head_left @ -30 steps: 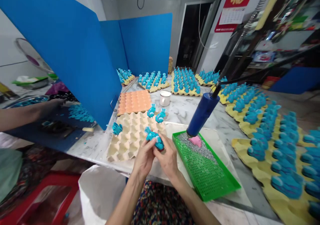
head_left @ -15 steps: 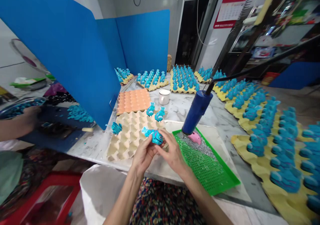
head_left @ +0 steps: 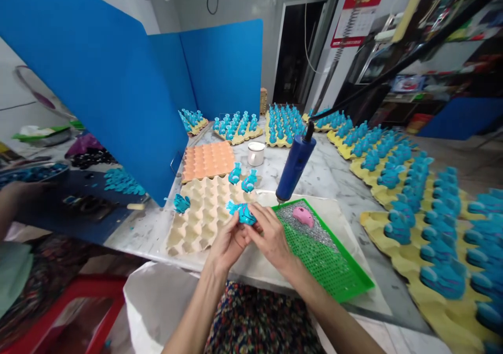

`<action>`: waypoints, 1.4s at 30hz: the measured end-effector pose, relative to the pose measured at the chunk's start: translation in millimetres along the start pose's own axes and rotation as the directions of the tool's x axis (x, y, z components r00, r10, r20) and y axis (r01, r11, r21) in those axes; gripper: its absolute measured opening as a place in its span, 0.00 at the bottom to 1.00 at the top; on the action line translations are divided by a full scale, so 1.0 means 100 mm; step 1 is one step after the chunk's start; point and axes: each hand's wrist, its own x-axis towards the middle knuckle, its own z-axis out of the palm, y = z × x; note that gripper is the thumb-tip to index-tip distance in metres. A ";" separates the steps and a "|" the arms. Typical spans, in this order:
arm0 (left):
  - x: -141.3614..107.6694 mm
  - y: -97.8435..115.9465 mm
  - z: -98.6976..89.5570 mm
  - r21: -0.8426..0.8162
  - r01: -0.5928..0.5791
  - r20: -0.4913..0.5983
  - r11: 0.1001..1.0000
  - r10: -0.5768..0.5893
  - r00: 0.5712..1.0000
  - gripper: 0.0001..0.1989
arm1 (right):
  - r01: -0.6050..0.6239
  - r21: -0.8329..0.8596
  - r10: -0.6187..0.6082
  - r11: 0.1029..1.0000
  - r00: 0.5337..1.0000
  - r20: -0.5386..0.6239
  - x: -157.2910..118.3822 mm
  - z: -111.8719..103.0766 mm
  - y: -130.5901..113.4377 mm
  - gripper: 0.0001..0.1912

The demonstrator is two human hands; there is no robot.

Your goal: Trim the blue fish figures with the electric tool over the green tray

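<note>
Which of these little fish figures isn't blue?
The pink one, lying on the silver glitter in the green mesh tray; every other figure in view is turquoise.

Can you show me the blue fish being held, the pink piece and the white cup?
Blue fish (head_left: 244, 214), head view, on its body.
Pink piece (head_left: 303, 216), head view, on its middle.
White cup (head_left: 255, 156), head view, on its side.

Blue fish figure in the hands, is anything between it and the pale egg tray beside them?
Only the left hand, under the blue fish figure; nothing else visible stands between it and the pale egg tray.
</note>
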 end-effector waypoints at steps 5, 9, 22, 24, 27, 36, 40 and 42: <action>-0.06 -0.08 -0.02 0.155 -0.182 0.053 0.971 0.176 0.983 0.12 | -0.161 0.197 0.187 0.967 0.975 -0.120 0.08 -0.06 -0.07 0.20; -0.05 -0.08 -0.13 0.203 -0.328 0.091 0.923 0.316 0.944 0.15 | -0.226 0.351 0.263 0.908 0.963 -0.059 0.03 -0.07 -0.15 0.20; -0.04 -0.07 -0.05 0.283 -0.502 0.112 0.818 0.491 0.864 0.18 | -0.250 0.507 0.286 0.825 0.958 0.008 -0.01 -0.11 -0.15 0.17; -0.04 -0.06 -0.06 0.362 -0.512 0.094 0.779 0.516 0.851 0.18 | -0.318 0.541 0.305 0.779 0.945 0.116 0.02 -0.14 -0.15 0.20; -0.05 -0.02 -0.08 0.501 -0.508 0.069 0.700 0.553 0.830 0.20 | -0.389 0.515 0.302 0.764 0.921 0.247 0.08 -0.20 -0.14 0.23; -0.11 0.08 -0.12 0.425 -0.335 0.151 0.841 0.299 0.942 0.16 | -0.586 0.632 0.386 0.508 0.810 0.441 0.18 -0.24 -0.02 0.17; -0.06 0.06 -0.16 0.299 -0.290 0.193 0.909 0.241 0.951 0.18 | -0.623 0.669 0.431 0.406 0.776 0.461 0.18 -0.20 -0.03 0.20; -0.02 0.04 -0.17 0.265 -0.286 0.185 0.921 0.242 0.952 0.18 | -0.612 0.690 0.430 0.387 0.782 0.452 0.18 -0.19 -0.04 0.21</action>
